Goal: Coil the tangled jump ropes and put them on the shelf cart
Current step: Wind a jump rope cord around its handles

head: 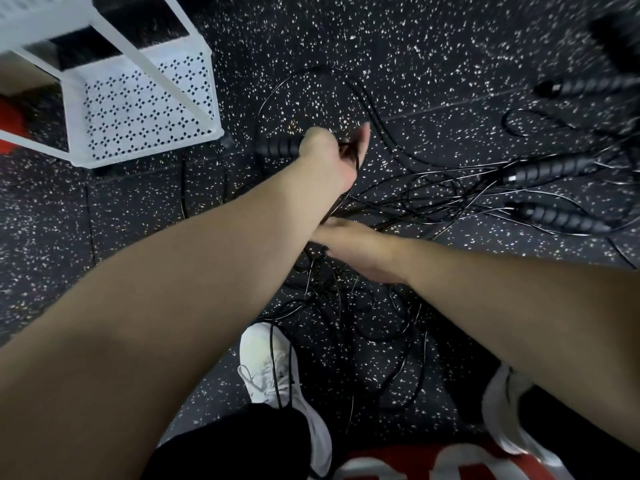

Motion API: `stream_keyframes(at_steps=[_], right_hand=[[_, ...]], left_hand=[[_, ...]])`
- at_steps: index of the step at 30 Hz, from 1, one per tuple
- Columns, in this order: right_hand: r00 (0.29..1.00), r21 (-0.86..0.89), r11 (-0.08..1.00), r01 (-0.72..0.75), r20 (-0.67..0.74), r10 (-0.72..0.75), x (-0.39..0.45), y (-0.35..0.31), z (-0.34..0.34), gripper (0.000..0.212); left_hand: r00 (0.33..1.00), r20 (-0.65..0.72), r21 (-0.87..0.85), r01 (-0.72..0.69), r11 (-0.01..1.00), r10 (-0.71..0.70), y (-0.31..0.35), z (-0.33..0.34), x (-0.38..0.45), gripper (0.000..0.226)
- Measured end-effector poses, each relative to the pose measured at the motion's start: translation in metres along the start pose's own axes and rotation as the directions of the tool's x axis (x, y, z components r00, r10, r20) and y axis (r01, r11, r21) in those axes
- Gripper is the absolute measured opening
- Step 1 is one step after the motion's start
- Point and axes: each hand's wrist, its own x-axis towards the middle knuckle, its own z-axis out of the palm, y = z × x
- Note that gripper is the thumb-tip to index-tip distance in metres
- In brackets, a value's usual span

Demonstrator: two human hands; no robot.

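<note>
Speckled floor (433,46), gripped handle (277,148) pointing left

Cart (145,109): white perforated metal, matt. Floor (433,57): speckled rubber. Rope handles (554,169): ribbed blk foam.

Shelf cart (138,109) left of tangled ropes (398,202)
</note>
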Motion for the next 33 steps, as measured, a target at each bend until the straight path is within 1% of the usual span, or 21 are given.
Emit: stream_keyframes(at_steps=[1, 3, 4, 6, 8, 10, 13, 14, 16, 18, 20, 21, 22, 24, 25, 26, 27, 28, 30, 31, 33], right_hand=[[1.0, 0.009, 1.0, 0.021, 0.004, -0.021, -0.001, -0.003, 0.0, 0.051], [0.998, 0.095, 0.994, 0.046, 0.038, -0.05, -0.004, -0.004, -0.004, 0.039], [0.998, 0.19, 0.981, 0.04, 0.043, -0.049, -0.008, -0.004, -0.008, 0.042], [0.999, 0.35, 0.936, 0.029, -0.027, -0.021, -0.016, -0.002, -0.023, 0.046], [0.996, 0.424, 0.904, 0.052, -0.084, -0.018, -0.022, 0.001, -0.041, 0.046], [0.995, 0.472, 0.879, 0.069, -0.101, -0.023, -0.031, -0.003, -0.055, 0.045], [0.992, 0.557, 0.827, 0.073, -0.127, -0.003, -0.042, -0.013, -0.067, 0.047], [0.99, 0.587, 0.805, 0.081, -0.141, 0.003, -0.043, -0.016, -0.068, 0.047], [0.986, 0.643, 0.76, 0.095, -0.168, 0.019, -0.045, -0.021, -0.071, 0.049], [0.98, 0.689, 0.716, 0.11, -0.196, 0.038, -0.047, -0.025, -0.074, 0.049], [0.973, 0.727, 0.673, 0.136, -0.225, 0.047, -0.052, -0.031, -0.077, 0.049], [0.968, 0.747, 0.647, 0.153, -0.244, 0.052, -0.054, -0.033, -0.08, 0.049], [0.963, 0.767, 0.618, 0.173, -0.264, 0.059, -0.057, -0.036, -0.083, 0.05], [0.955, 0.806, 0.553, 0.21, -0.291, 0.061, -0.06, -0.04, -0.088, 0.052], [0.952, 0.822, 0.521, 0.23, -0.301, 0.056, -0.062, -0.043, -0.089, 0.053], [0.948, 0.838, 0.486, 0.248, -0.312, 0.055, -0.063, -0.045, -0.089, 0.053], [0.944, 0.853, 0.452, 0.263, -0.323, 0.06, -0.065, -0.048, -0.089, 0.054], [0.941, 0.866, 0.416, 0.278, -0.332, 0.062, -0.067, -0.051, -0.088, 0.055], [0.939, 0.891, 0.341, 0.299, -0.338, 0.06, -0.071, -0.057, -0.088, 0.057], [0.938, 0.899, 0.309, 0.309, -0.343, 0.061, -0.073, -0.061, -0.087, 0.057], [0.932, 0.906, 0.268, 0.328, -0.357, 0.066, -0.075, -0.064, -0.087, 0.057]], left_hand=[[1.0, 0.02, 0.022, -0.012, 1.0, 0.012, 0.0, 0.002, 0.0, 0.024], [0.999, 0.051, 0.078, -0.024, 0.997, 0.02, 0.003, -0.001, 0.006, 0.029], [0.998, 0.063, 0.116, -0.021, 0.993, 0.014, 0.006, -0.005, 0.011, 0.033], [0.997, 0.07, 0.201, -0.001, 0.98, -0.014, 0.008, -0.017, 0.022, 0.041], [0.998, 0.056, 0.277, 0.021, 0.961, -0.038, 0.009, -0.03, 0.026, 0.046], [0.998, 0.04, 0.372, 0.023, 0.928, -0.041, 0.005, -0.041, 0.025, 0.049], [0.995, 0.044, 0.505, 0.058, 0.861, -0.093, -0.008, -0.052, 0.02, 0.039], [0.992, 0.068, 0.571, 0.049, 0.819, -0.107, -0.014, -0.055, 0.016, 0.038], [0.98, 0.163, 0.695, -0.034, 0.718, -0.111, -0.028, -0.061, 0.008, 0.042], [0.953, 0.29, 0.743, -0.165, 0.648, -0.09, -0.04, -0.069, -0.004, 0.045], [0.899, 0.425, 0.773, -0.304, 0.557, -0.1, -0.046, -0.08, -0.017, 0.041], [0.867, 0.481, 0.805, -0.376, 0.459, -0.132, -0.048, -0.087, -0.021, 0.037], [0.83, 0.527, 0.832, -0.461, 0.308, -0.183, -0.049, -0.091, -0.027, 0.035], [0.78, 0.55, 0.805, -0.59, -0.056, -0.299, -0.049, -0.1, -0.033, 0.035], [0.777, 0.53, 0.767, -0.61, -0.198, -0.34, -0.05, -0.103, -0.036, 0.038], [0.798, 0.494, 0.735, -0.596, -0.324, -0.346, -0.053, -0.105, -0.04, 0.041], [0.832, 0.453, 0.724, -0.553, -0.413, -0.32, -0.057, -0.108, -0.041, 0.045], [0.867, 0.413, 0.749, -0.498, -0.438, -0.28, -0.063, -0.111, -0.039, 0.049], [0.9, 0.345, 0.823, -0.426, -0.376, -0.266, -0.075, -0.12, -0.035, 0.055], [0.906, 0.329, 0.843, -0.409, -0.35, -0.266, -0.081, -0.126, -0.028, 0.053], [0.909, 0.305, 0.865, -0.389, -0.318, -0.283, -0.093, -0.136, -0.018, 0.028]])
